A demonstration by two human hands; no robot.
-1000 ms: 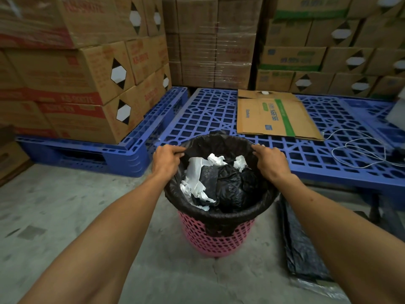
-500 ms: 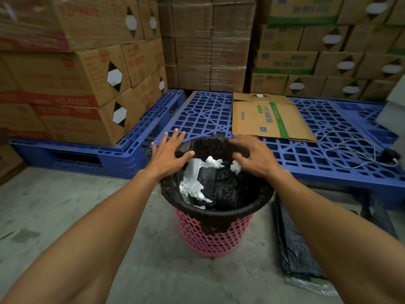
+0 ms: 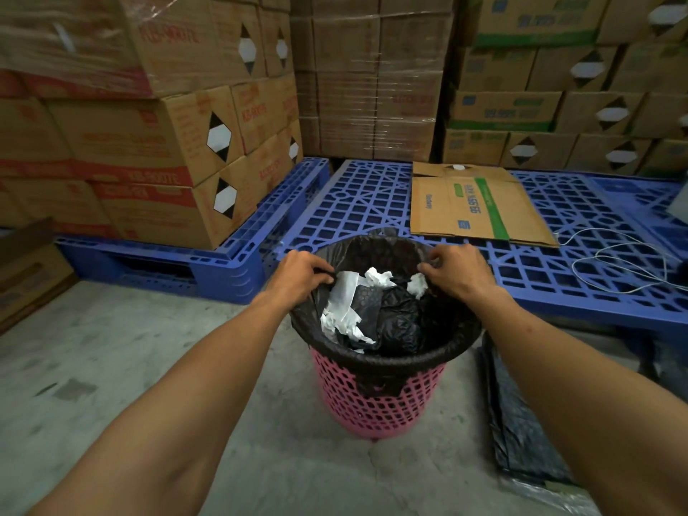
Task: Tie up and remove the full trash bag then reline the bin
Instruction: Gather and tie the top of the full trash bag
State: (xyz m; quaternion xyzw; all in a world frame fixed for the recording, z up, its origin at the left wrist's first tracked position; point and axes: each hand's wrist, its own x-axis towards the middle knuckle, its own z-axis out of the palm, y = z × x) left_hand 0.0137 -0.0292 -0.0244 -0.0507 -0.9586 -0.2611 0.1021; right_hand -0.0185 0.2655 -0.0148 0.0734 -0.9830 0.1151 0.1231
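A pink lattice bin (image 3: 376, 404) stands on the concrete floor, lined with a black trash bag (image 3: 405, 361) whose edge is folded over the rim. Inside lie crumpled white paper (image 3: 344, 310) and dark plastic. My left hand (image 3: 303, 275) pinches the bag's edge at the left of the rim. My right hand (image 3: 456, 271) pinches the bag's edge at the right of the rim. A flat pile of spare black bags (image 3: 521, 426) lies on the floor to the right of the bin.
Blue plastic pallets (image 3: 372, 202) sit just behind the bin, one carrying a flattened cardboard box (image 3: 473, 206) and a white cable (image 3: 614, 262). Stacked cartons (image 3: 149, 143) fill the left and back. Bare concrete floor (image 3: 111, 366) lies to the left.
Both hands let go of the rim, opened above it, and have closed again on the bag's edge at left and right. The view has tipped slightly.
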